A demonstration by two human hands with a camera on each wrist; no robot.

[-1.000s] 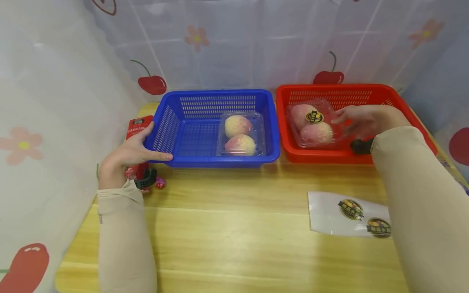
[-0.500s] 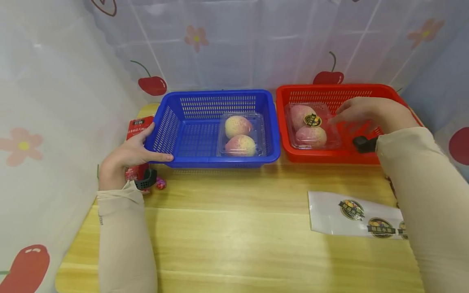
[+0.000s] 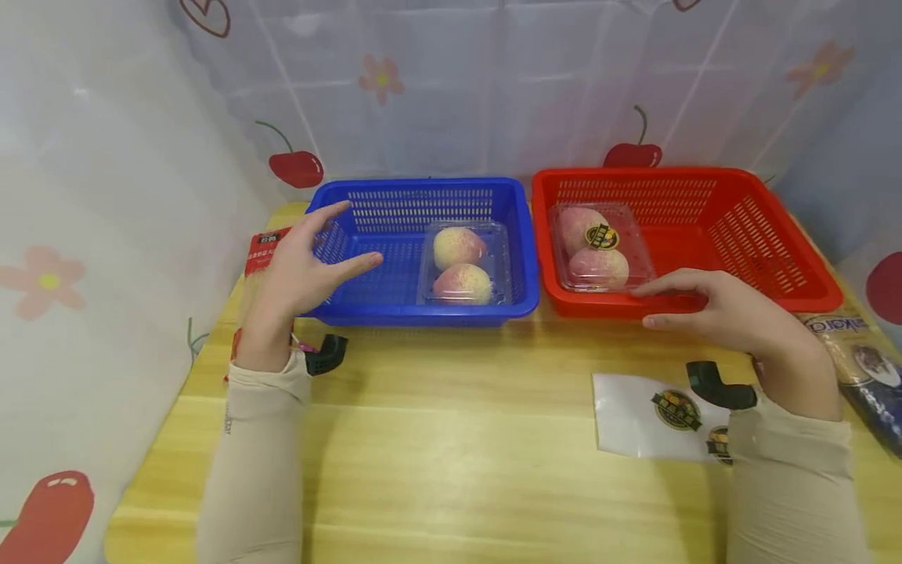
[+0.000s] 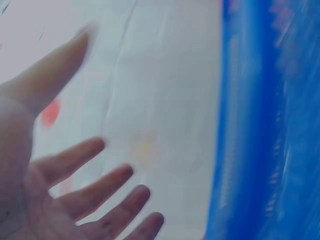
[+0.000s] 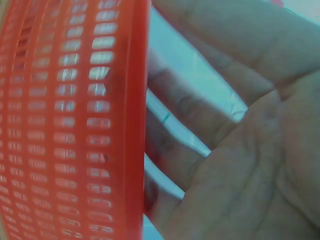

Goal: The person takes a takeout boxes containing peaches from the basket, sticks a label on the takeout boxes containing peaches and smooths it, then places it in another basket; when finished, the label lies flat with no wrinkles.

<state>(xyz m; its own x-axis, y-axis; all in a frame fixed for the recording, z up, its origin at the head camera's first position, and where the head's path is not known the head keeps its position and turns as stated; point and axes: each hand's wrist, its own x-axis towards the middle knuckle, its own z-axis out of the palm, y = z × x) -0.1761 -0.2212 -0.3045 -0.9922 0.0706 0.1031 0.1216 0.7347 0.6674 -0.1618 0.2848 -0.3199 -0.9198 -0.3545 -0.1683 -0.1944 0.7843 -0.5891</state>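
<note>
My left hand [image 3: 299, 270] is raised over the left end of the blue basket [image 3: 423, 309]. Its thumb and fingers are spread, and it holds nothing. My right hand [image 3: 733, 313] is at the front rim of the red basket [image 3: 740, 188]. In the right wrist view its fingers [image 5: 195, 107] reach over behind the rim; in the head view the thumb is outside, in front of the basket wall. At the blue basket's right end sits a clear plastic box [image 3: 499, 266] with two peaches. A similar box [image 3: 637, 251] with two peaches and a black-gold label lies at the red basket's left end.
A red packet [image 3: 264, 247] lies left of the blue basket on the wooden table [image 3: 451, 439]. A white strip with round labels [image 3: 627, 415] lies at front right. A printed bag [image 3: 863, 368] stands at the right edge. Patterned sheeting [image 3: 458, 102] hangs behind.
My left hand has let go of the blue basket's rim and lifted. My right hand has left the peach box and come back to the red basket's front rim. The labelled box has settled flat.
</note>
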